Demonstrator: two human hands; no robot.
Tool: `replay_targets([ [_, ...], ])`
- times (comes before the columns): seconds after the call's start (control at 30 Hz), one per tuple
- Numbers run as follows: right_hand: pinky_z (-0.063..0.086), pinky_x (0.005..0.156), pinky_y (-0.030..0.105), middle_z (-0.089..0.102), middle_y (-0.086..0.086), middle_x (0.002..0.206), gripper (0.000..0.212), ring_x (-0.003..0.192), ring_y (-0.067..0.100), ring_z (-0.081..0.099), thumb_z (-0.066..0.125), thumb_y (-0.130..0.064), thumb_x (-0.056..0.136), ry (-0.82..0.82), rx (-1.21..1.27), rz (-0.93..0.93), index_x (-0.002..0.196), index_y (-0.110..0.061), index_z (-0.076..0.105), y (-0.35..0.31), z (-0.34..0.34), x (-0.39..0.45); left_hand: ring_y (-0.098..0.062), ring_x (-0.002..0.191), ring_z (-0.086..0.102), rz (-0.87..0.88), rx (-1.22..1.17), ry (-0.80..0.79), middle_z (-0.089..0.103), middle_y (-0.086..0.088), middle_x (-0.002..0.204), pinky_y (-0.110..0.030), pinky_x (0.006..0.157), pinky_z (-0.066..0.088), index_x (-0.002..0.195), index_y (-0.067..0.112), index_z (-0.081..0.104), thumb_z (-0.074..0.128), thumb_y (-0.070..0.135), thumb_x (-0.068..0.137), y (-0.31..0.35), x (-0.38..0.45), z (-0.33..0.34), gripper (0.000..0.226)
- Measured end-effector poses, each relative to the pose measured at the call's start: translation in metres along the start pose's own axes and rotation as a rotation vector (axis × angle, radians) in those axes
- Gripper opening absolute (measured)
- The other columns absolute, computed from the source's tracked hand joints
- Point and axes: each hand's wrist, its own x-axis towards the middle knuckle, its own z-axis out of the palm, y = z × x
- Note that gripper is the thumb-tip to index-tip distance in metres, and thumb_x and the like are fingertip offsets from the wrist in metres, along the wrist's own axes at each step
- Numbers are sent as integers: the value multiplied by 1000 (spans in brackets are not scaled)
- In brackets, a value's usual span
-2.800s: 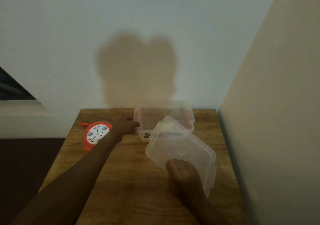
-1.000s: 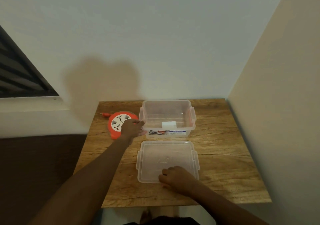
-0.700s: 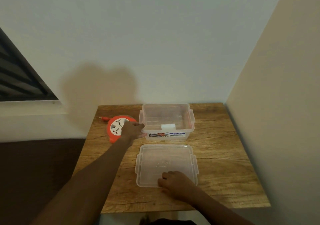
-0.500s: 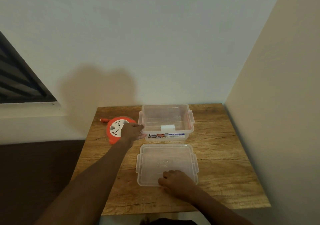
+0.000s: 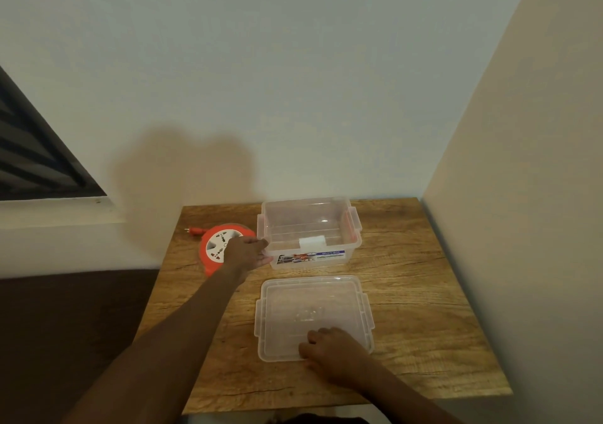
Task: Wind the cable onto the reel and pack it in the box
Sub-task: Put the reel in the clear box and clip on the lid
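Note:
An orange cable reel point(image 5: 215, 249) with a white socket face lies flat at the table's back left. Its orange plug point(image 5: 192, 230) sticks out behind it. Right of the reel stands the clear plastic box point(image 5: 354, 227), open on top, with a white patch point(image 5: 312, 241) at its front wall. My left hand point(image 5: 248, 253) holds the box's left front corner, fingers at the rim and thumb lower on the wall, partly covering the reel. The clear lid point(image 5: 310, 306) lies flat in front of the box. My right hand point(image 5: 331, 348) grips the lid's front edge with curled fingers.
The wooden table point(image 5: 417, 293) stands in a corner. A white wall runs along its back and a beige wall along its right side. Dark floor or furniture lies to the left, beyond the table's edge.
The lid, held tilted against the box 2.8 s ago, now lies flat on the table in front of it. Over the last second both hands have stayed where they were.

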Motion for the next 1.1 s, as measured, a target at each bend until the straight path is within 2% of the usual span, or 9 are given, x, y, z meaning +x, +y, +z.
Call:
replay_targets([
  [0.13,49,80,42,62,12,106,22,91,27,60,50,-30,97,-13,22,16,111,-15,56,-1,-2,1,-30,84,73,-18,-38,13,67,-21,112,-25,48,62,126,-7,64,69,-1,96,4,-3,-4,31],
  [0.3,47,86,42,62,12,109,23,95,27,59,51,-29,98,-35,42,12,114,-15,57,-2,-9,2,-24,81,73,35,96,8,68,-15,108,-18,47,57,131,-7,63,67,-1,97,4,-3,-6,35],
  [0.4,47,85,41,63,11,109,27,94,26,59,56,-36,94,-23,53,-3,112,-16,58,-1,-11,3,-30,88,76,49,112,31,73,-16,106,-22,52,60,128,-3,65,67,12,100,1,-3,-7,32],
  [0.53,47,86,40,62,8,113,32,97,25,59,55,-44,93,22,76,-14,113,-19,55,-1,-18,14,-22,64,68,97,181,146,76,-19,86,-25,49,55,102,3,74,60,31,105,-6,1,-17,31],
  [0.63,48,89,38,62,5,116,32,99,22,59,56,-44,92,64,147,0,115,-22,56,-6,-27,30,-24,64,63,118,179,219,73,-17,79,-31,56,53,106,0,74,62,26,103,-11,5,-37,29],
  [0.7,49,88,35,63,1,118,35,101,18,59,59,-46,90,84,258,49,119,-26,57,-13,-34,46,-26,72,68,128,174,276,75,-16,86,-34,63,55,111,-2,75,67,18,100,-12,6,-54,25],
  [0.83,53,90,30,59,-5,129,48,109,13,58,66,-42,86,111,605,261,131,-29,54,-27,-46,90,-33,114,66,166,271,379,72,-15,121,-42,87,57,122,2,75,68,13,97,-18,4,-83,28],
  [0.93,52,82,26,54,-7,132,56,110,12,57,69,-36,85,167,1061,447,137,-29,50,-38,-61,132,-34,112,66,156,268,407,73,-13,114,-38,83,53,118,4,76,67,10,96,-25,5,-102,24],
  [1.1,56,92,44,63,-2,128,55,112,20,61,72,-25,86,359,1479,680,136,-31,50,-43,-78,203,-25,100,64,76,316,350,72,-13,120,-43,92,57,128,7,71,68,13,95,-36,4,-128,33],
])
